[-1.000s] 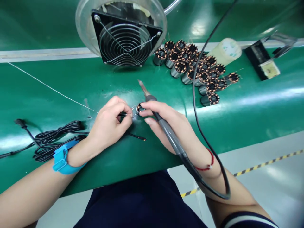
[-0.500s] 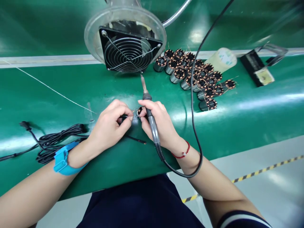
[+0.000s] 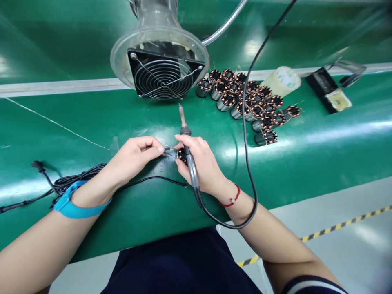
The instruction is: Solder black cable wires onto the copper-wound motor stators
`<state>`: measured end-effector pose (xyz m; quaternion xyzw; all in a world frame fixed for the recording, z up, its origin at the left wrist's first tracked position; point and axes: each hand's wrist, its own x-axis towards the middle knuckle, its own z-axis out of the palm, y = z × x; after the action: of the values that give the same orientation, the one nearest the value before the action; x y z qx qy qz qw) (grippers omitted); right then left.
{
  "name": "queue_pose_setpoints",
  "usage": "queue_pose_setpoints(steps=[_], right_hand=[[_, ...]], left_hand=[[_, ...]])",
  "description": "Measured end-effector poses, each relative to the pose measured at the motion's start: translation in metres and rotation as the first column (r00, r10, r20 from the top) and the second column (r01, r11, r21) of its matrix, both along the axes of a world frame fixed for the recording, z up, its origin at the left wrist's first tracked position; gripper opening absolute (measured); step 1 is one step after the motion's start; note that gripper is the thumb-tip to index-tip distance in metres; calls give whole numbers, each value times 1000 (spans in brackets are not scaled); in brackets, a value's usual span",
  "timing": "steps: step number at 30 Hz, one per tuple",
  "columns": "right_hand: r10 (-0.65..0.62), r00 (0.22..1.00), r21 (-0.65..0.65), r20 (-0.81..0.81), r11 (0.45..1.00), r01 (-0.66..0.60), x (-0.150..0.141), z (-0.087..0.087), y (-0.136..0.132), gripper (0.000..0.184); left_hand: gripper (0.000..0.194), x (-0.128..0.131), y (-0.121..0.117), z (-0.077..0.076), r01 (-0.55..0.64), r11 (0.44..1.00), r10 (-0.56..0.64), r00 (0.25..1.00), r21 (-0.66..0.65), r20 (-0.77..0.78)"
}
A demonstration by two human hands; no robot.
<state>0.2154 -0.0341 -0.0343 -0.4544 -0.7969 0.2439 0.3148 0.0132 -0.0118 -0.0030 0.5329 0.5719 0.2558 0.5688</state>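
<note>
My left hand [image 3: 133, 157] is closed, thumb and forefinger pinching a thin black cable [image 3: 167, 149] close to its end, where small coloured wires stick out toward the right. In my right hand [image 3: 202, 163] lies a soldering iron [image 3: 192, 165], its bare tip pointing up and away from me. The fingertips of that same hand also rest around a small wound stator [image 3: 180, 155], mostly hidden by the fingers and the iron. The cable's wire ends are right beside the stator; whether they touch cannot be made out. Another black cable end [image 3: 180, 184] lies below on the green table.
A fume extractor fan [image 3: 165, 77] hangs just beyond the iron tip. Several wound stators [image 3: 226, 101] stand at the back right, by a pale roll [image 3: 283, 80] and an iron stand [image 3: 327, 90]. Coiled black cable [image 3: 76, 177] lies left; solder wire [image 3: 61, 123] stretches behind it.
My left hand has shifted slightly left and opened out its grasp, so the cable end now shows. A thin bright wire between the hands no longer shows. The view has shifted slightly.
</note>
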Motion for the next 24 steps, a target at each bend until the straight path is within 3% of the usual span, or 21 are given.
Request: queue_pose_setpoints(steps=[8,15,17,21,24], right_hand=[[54,998,29,-28,998,-53,0,-1,-2,57],[27,1000,147,-16,989,-24,-2,-3,-3,41],[-3,999,143,-51,990,11,-3,-1,-4,39],[-92,989,87,-116,991,103,-10,0,-5,37],[-104,989,64,-104,992,111,-15,1,-3,36]], left_hand=[[23,7,-5,-8,-23,997,21,999,-80,-27],[23,10,-6,-4,-29,993,31,999,-112,14],[26,8,-6,-2,23,996,-23,1000,-81,-4],[28,10,-7,-1,266,963,-262,962,53,-74],[28,13,-6,-2,322,933,-297,942,164,-159]])
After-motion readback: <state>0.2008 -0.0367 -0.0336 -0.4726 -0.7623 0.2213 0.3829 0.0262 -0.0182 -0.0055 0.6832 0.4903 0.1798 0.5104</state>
